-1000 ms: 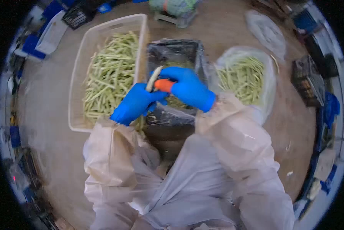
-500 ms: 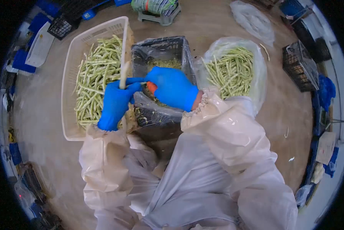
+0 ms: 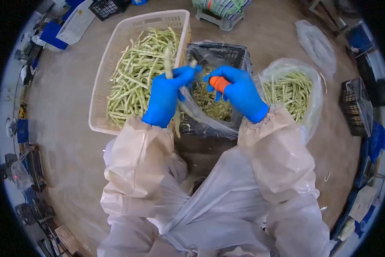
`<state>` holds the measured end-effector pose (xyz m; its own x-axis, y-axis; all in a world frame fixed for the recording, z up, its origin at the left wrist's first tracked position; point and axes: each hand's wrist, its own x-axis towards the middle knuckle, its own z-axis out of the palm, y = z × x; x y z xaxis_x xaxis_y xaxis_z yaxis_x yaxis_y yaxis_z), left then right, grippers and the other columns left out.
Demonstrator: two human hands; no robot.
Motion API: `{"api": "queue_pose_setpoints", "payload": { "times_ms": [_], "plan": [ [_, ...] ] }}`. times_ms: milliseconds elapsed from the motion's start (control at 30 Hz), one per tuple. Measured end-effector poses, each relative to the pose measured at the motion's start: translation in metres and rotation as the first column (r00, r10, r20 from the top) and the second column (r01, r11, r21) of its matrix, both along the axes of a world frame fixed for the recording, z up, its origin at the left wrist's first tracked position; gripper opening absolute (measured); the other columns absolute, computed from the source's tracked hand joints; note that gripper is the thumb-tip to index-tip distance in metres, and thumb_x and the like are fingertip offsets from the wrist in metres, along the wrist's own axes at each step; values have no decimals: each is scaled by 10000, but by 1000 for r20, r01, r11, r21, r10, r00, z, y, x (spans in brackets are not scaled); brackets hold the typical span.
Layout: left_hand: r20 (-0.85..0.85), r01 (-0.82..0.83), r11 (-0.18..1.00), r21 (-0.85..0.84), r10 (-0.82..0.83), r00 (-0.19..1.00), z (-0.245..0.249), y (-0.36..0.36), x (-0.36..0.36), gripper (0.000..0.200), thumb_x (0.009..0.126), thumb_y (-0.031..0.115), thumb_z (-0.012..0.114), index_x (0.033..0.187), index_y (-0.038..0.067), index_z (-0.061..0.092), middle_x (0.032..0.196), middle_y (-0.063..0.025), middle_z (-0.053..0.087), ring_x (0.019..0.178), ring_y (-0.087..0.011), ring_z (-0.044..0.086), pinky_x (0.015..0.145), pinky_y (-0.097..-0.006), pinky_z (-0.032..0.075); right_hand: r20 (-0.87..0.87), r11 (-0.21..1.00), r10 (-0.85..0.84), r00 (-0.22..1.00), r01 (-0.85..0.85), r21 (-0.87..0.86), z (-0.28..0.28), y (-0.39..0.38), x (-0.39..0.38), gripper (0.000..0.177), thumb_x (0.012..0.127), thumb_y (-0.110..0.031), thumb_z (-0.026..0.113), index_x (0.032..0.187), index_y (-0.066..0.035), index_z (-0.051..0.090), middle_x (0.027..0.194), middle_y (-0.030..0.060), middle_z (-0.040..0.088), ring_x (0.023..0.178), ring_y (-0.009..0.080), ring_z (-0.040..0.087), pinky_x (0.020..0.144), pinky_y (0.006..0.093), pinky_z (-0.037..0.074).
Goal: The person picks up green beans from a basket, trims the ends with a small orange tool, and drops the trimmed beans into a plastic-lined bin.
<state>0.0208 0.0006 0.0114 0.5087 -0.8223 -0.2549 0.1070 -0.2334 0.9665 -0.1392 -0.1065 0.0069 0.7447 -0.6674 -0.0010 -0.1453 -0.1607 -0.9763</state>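
My left hand [image 3: 163, 94], in a blue glove, is closed around several long pale green beans [image 3: 168, 64] whose ends stick out above and below it. A tool's orange handle [image 3: 219, 84] is gripped in my gloved right hand [image 3: 244, 92]; its working end cannot be made out. Both hands are apart, above the near part of a black crate [image 3: 242, 55] lined with clear plastic. Green trimmings [image 3: 214, 107] lie inside that crate. Left of it stands a white crate [image 3: 101, 85] heaped with green beans [image 3: 134, 79].
To the right, an open clear plastic bag [image 3: 314, 103] holds more green beans [image 3: 289, 92]. Farther off are a crumpled plastic bag [image 3: 316, 47], a small stool [image 3: 221, 21] with a striped bundle, and a black crate [image 3: 356, 107].
My hands have come apart, with the right one now clear of the left. The view has shifted, so the crates appear farther right. The beans and orange-handled tool stay held.
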Motion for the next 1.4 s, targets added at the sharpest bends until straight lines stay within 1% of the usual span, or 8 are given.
{"api": "queue_pose_setpoints", "payload": {
  "times_ms": [167,267,367,467,633,767,1100,1400],
  "plan": [
    [-296,-122,983,-139,77,952,4,6,34,439,898,303,546,1270,80,479,1121,-9,607,1022,-92,566,536,-164,326,-460,779,-108,881,-213,-590,-46,-14,-9,209,767,-64,571,956,-50,658,871,168,637,755,343,601,692,408,489],
    [-393,-141,968,-209,50,918,4,8,35,400,906,265,533,1243,55,485,1151,-51,603,1100,-140,555,539,-154,337,-8,532,-108,994,51,-845,-55,-21,-4,224,778,-88,589,989,-66,661,896,160,639,786,333,607,714,400,488],
    [-431,-101,969,-224,-5,903,2,6,27,420,918,247,506,1264,16,444,1228,-90,558,1179,-177,507,483,-128,348,29,919,-41,999,49,-392,-34,-7,3,209,791,-111,609,986,-61,664,917,159,644,818,315,617,734,380,489],
    [-432,-26,969,-247,-86,898,-2,7,27,394,914,226,506,1233,-3,464,1201,-101,573,1145,-186,533,532,-167,404,59,986,39,997,-29,-164,-30,-4,7,195,801,-129,616,974,-57,668,937,164,647,847,294,622,754,355,487],
    [183,-324,921,-214,364,913,1,15,68,231,868,245,562,1001,74,643,907,-9,651,832,-90,587,535,-200,393,-32,972,10,999,-18,-233,-31,-6,0,197,807,-126,603,977,-52,667,951,158,650,856,281,625,762,340,483],
    [135,-646,683,-340,716,685,7,31,106,382,854,191,597,1193,25,540,1039,-51,620,762,-112,580,545,-215,427,-54,969,5,999,-18,-247,-38,-10,-1,231,805,-145,615,1014,-57,658,964,161,646,867,281,624,771,345,483],
    [-442,-346,882,-320,184,878,-25,10,66,351,933,198,475,1251,49,491,1181,-78,588,1055,-138,575,566,-173,367,27,955,294,955,-293,-47,-39,27,15,289,824,-223,640,1053,-46,644,854,149,644,796,219,617,732,339,482],
    [-259,-634,694,-342,579,774,-5,27,101,312,899,269,561,1109,40,586,792,22,547,599,-51,411,505,-200,321,44,910,327,944,-327,255,-12,16,8,256,867,-220,594,956,14,649,726,61,626,649,110,560,600,255,453]
  ]
}}
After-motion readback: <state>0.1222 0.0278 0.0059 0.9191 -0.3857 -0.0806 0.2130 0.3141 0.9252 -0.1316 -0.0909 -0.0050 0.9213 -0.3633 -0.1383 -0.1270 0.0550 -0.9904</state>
